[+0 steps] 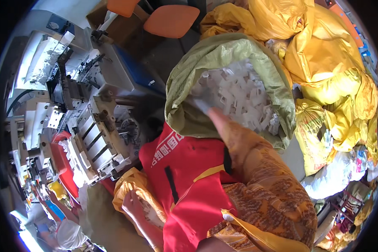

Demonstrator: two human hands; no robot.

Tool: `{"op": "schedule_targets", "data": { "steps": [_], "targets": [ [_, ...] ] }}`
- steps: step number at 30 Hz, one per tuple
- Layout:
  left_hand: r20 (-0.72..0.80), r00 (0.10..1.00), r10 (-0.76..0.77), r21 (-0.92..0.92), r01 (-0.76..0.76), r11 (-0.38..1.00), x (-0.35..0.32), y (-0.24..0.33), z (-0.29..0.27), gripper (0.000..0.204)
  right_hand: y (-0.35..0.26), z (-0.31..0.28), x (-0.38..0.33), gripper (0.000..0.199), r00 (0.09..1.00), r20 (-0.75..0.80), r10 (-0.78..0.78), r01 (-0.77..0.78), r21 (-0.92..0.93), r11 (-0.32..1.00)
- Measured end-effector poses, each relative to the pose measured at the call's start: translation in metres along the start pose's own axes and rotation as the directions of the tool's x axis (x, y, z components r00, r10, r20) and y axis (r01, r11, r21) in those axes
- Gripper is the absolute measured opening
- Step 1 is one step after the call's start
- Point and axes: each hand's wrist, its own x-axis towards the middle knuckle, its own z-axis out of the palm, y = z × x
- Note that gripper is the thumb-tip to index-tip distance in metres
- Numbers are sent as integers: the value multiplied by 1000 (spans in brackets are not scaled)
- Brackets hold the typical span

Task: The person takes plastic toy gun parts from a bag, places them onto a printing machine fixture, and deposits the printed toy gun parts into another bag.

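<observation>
A large green woven sack (178, 90) stands open in front of me, filled with small white plastic pieces (243, 98). My right hand (202, 103) reaches into its near left side, at the edge of the pieces. Motion blurs that hand, so its fingers and anything in them cannot be made out. Lower left, a smaller orange-yellow bag (124, 181) holds more white pieces (153, 214). My left hand (132, 205) is over this bag's opening, its fingers drawn together. What they hold, if anything, is too small to name. A red apron (193, 189) covers my lap.
Machinery with metal frames (98, 134) crowds the left. Yellow bags (323, 50) are heaped at the right, beside a clear plastic bag (332, 182). An orange stool (172, 21) stands beyond the sack. Another person's arm (63, 206) shows at lower left.
</observation>
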Motion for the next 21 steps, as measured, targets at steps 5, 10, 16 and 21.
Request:
{"op": "schedule_targets", "data": {
  "steps": [5,10,16,21],
  "targets": [
    [-33,999,17,-69,-20,997,-4,8,6,16,-12,32,14,72,955,-266,-134,96,-151,984],
    [41,935,352,-34,-351,936,11,80,43,8,53,-50,8,44,980,-161,-117,153,235,960],
    [278,382,881,-310,-833,459,46,184,196,27,157,-44,-30,36,972,227,61,-222,800,558],
    [664,517,540,309,-847,432,130,117,294,24,121,-116,-59,44,827,473,-302,561,-681,470]
  ]
}}
